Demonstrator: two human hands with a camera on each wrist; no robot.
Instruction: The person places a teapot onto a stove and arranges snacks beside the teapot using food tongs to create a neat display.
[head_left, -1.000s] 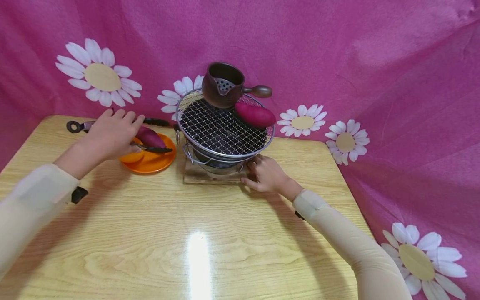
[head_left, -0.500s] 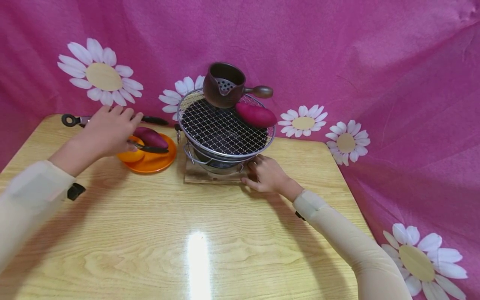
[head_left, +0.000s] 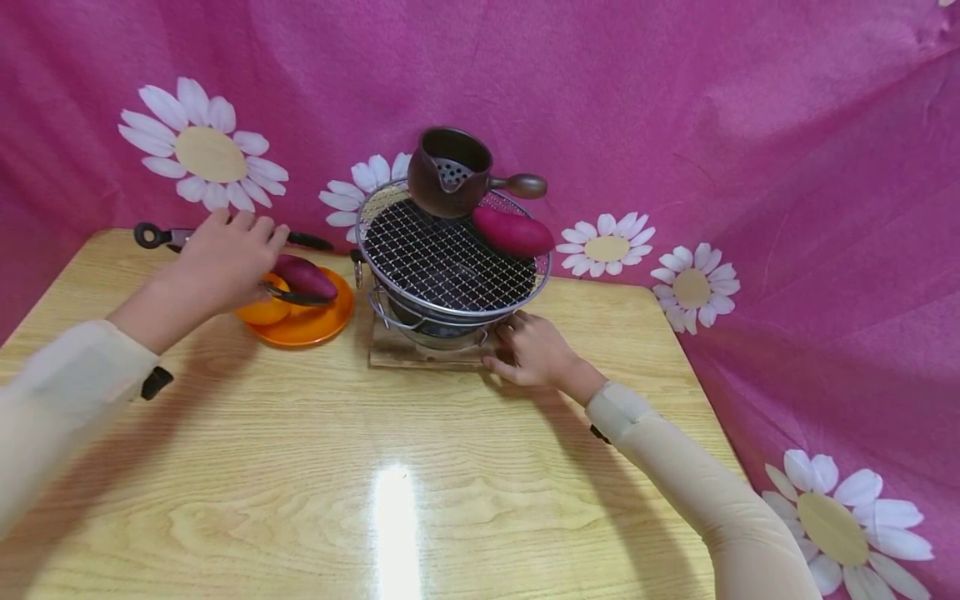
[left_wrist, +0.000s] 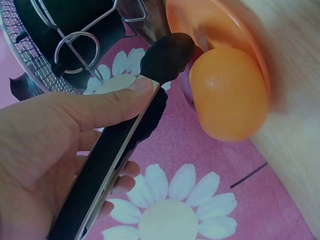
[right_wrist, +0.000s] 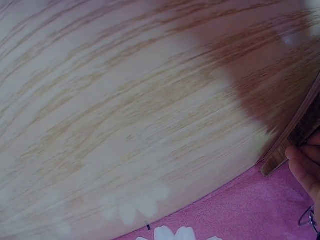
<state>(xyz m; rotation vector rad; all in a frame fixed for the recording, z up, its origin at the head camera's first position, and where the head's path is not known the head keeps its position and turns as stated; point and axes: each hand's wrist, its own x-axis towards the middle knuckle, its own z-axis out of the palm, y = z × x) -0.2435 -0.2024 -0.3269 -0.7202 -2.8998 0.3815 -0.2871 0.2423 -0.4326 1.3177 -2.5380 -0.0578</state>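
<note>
My left hand [head_left: 228, 260] holds a pair of tongs [left_wrist: 95, 180] with black tips, thumb along one arm. In the head view the tongs' tips are spread, one on the far side and one on the near side of a purple sweet potato [head_left: 305, 276]; contact cannot be told. That sweet potato lies on an orange plate [head_left: 330, 321] beside an orange fruit [left_wrist: 229, 95]. My right hand [head_left: 538, 350] grips the right edge of the wooden board [right_wrist: 280, 157] under a round tabletop grill [head_left: 442, 312]. Some of its fingers are hidden.
On the grill's wire mesh [head_left: 420, 250] stand a dark brown side-handled pot [head_left: 442, 187] and, at the right, a second, redder sweet potato [head_left: 513, 232]. A pink cloth [head_left: 600, 100] with white flowers hangs behind the wooden table [head_left: 315, 467].
My left hand and the tongs shift slightly left and back, then a little right again; the near tip still lies by the sweet potato. My right hand stays at the board.
</note>
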